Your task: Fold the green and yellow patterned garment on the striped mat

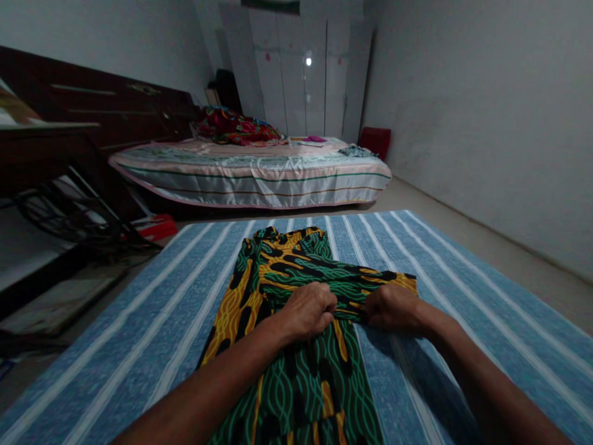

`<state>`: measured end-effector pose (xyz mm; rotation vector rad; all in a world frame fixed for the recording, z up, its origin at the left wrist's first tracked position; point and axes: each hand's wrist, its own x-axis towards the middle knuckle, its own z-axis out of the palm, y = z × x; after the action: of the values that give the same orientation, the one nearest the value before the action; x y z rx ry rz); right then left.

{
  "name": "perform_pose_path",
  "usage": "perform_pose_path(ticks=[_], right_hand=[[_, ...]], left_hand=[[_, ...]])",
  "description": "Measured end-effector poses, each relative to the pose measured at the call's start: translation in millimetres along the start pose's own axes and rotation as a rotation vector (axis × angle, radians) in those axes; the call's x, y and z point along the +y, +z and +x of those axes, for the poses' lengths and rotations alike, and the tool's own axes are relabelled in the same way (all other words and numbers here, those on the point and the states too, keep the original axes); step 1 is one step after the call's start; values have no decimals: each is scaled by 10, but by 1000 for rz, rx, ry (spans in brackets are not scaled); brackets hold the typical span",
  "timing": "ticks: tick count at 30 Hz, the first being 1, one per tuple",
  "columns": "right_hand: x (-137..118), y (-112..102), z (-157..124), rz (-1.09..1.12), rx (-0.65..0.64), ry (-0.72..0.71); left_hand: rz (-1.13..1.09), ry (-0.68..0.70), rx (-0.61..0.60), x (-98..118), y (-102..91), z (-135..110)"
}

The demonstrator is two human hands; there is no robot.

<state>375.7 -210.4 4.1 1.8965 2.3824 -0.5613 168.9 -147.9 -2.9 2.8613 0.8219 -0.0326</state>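
Note:
A garment of green, black and orange patterned cloth point(259, 290) lies lengthwise on a blue and white striped sheet point(139, 327). One part of it is folded across to the right. My left hand point(308, 309) is closed in a fist on the cloth at the fold. My right hand point(393, 307) is closed on the lower edge of the folded part, just to the right. Both hands sit close together, knuckles up.
A mattress point(250, 176) with a striped satin cover lies on the floor beyond, with a heap of colourful clothes point(234, 127) on it. Dark wooden furniture point(69, 117) stands at the left. White wardrobes point(296, 68) and a red stool point(376, 141) are at the back.

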Motion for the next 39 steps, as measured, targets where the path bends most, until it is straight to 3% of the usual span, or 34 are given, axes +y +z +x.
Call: perform_pose_path(ticks=[5, 10, 18, 39], right_hand=[[29, 10, -22, 54, 1, -8], [50, 20, -46, 139, -44, -35], [64, 61, -17, 186, -78, -50], [84, 69, -26, 246, -104, -60]], left_hand=[[-64, 35, 47, -4, 19, -18], [-152, -18, 48, 0, -26, -22], [-33, -32, -49, -41, -58, -55], [-36, 12, -23, -40, -67, -80]])
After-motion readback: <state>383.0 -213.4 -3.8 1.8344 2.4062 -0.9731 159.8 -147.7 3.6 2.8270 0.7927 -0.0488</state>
